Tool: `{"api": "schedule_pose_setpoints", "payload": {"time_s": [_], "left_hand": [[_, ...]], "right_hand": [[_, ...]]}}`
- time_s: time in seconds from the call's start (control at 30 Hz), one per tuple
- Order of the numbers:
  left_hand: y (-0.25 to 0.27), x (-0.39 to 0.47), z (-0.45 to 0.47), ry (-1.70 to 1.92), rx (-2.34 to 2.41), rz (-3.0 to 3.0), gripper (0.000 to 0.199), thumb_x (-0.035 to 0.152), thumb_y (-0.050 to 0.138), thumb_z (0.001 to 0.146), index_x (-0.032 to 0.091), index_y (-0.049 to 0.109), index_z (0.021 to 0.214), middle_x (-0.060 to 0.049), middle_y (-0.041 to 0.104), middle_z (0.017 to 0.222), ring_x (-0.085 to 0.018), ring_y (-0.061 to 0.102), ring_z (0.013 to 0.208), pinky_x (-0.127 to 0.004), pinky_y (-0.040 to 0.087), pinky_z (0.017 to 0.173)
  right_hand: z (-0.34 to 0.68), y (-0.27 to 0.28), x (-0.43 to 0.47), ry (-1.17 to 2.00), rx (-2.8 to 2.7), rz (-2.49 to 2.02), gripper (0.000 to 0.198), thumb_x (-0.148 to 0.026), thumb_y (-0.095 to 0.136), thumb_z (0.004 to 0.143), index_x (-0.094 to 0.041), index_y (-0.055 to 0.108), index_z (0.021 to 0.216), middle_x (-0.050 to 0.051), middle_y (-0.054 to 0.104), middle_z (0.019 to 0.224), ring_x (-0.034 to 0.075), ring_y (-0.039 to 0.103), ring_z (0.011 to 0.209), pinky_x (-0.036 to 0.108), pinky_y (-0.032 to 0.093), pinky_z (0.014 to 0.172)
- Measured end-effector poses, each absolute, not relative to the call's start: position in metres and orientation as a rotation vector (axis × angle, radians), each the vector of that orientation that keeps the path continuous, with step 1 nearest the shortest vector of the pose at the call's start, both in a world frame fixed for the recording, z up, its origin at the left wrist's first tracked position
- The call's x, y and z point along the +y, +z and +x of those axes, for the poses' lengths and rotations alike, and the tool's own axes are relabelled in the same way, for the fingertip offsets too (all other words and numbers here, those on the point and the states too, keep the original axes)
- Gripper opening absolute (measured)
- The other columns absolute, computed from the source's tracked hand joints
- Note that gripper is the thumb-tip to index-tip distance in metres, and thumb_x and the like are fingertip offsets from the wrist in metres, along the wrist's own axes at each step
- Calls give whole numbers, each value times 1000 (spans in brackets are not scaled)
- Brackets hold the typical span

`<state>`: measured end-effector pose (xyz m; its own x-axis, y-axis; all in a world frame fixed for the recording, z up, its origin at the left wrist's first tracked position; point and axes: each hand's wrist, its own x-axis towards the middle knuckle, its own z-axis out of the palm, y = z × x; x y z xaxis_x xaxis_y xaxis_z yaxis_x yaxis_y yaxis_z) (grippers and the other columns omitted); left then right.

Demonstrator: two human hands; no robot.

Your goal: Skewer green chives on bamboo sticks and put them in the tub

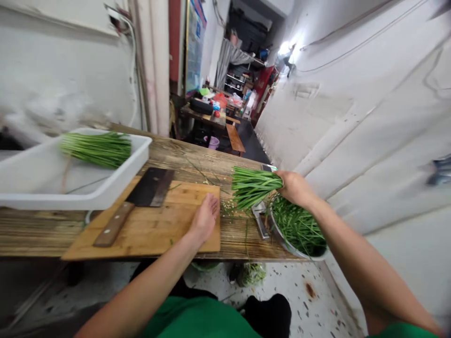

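Observation:
My right hand [295,188] is closed around one end of a bunch of green chives [254,187], held above the table with the loose ends pointing left. Under that hand, a round metal basin [282,238] holds more loose chives [299,227]. My left hand [206,217] rests at the right edge of a wooden cutting board [176,225], fingers stretched out and holding nothing. A cleaver [150,187] with a wooden handle lies flat on the board, left of that hand.
A white plastic tray [141,152] at the left holds another chive bunch [97,148]. Small trimmings [229,206] and a metal piece [260,223] lie on the wooden table [232,244]. A wall [380,141] rises at the right. A filled plastic bag [252,273] is on the floor.

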<state>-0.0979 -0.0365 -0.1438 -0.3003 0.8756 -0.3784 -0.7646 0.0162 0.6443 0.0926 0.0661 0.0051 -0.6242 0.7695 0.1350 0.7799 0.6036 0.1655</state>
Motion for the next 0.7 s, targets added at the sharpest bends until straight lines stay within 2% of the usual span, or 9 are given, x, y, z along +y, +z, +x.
{"api": "schedule_pose_setpoints", "payload": {"time_s": [0.07, 0.13, 0.2, 0.4, 0.5, 0.6, 0.7], "left_hand": [[-155, -57, -100, 1595, 915, 171, 23, 27, 52, 82, 21, 57, 103, -5, 57, 118, -15, 43, 120, -30, 30, 104], [-161, -68, -94, 1483, 851, 234, 31, 19, 64, 73, 23, 59, 103, -3, 56, 119, -16, 38, 124, -32, 24, 108], [-160, -66, -86, 1413, 769, 314, 36, 22, 69, 69, 24, 59, 103, -3, 54, 122, -18, 34, 127, -35, 21, 109], [-128, -27, -86, 1695, 533, 483, 36, 41, 66, 71, 19, 61, 100, -5, 59, 117, -20, 41, 122, -34, 28, 106], [-117, -22, -86, 1690, 444, 397, 42, 49, 63, 70, 17, 61, 98, -8, 62, 110, -22, 48, 115, -36, 35, 101], [-113, -25, -87, 1585, 459, 370, 38, 42, 62, 72, 13, 62, 96, -10, 66, 102, -25, 54, 108, -39, 40, 97], [-110, -26, -96, 1539, 559, 373, 22, 26, 59, 72, 12, 65, 89, -9, 69, 92, -25, 57, 103, -40, 42, 95]], "right_hand": [[67, -20, 67, -90, -2676, -1343, 17, -16, 52, 73, -15, 61, 87, 4, 66, 80, 17, 61, 76, 19, 40, 62], [43, -41, 68, 115, -2632, -1355, 17, -20, 51, 74, -12, 63, 84, 3, 65, 74, 16, 61, 70, 18, 40, 56], [22, -53, 64, 210, -2636, -1362, 20, -23, 52, 74, -11, 64, 83, 3, 65, 72, 17, 61, 69, 18, 40, 53], [-2, -47, 33, 136, -2697, -1374, 18, -17, 56, 71, -13, 65, 86, 11, 68, 80, 23, 64, 77, 25, 44, 62], [-2, -47, 7, 50, -2739, -1414, 29, -10, 57, 71, -9, 61, 100, 18, 67, 88, 27, 64, 84, 32, 47, 69], [-8, -60, -17, -90, -2690, -1518, 35, -6, 44, 81, -1, 51, 114, 25, 64, 91, 30, 64, 85, 38, 48, 69], [-25, -74, -32, -73, -2487, -1575, 37, -8, 26, 88, 0, 51, 114, 28, 62, 91, 31, 64, 79, 42, 50, 63]]}}
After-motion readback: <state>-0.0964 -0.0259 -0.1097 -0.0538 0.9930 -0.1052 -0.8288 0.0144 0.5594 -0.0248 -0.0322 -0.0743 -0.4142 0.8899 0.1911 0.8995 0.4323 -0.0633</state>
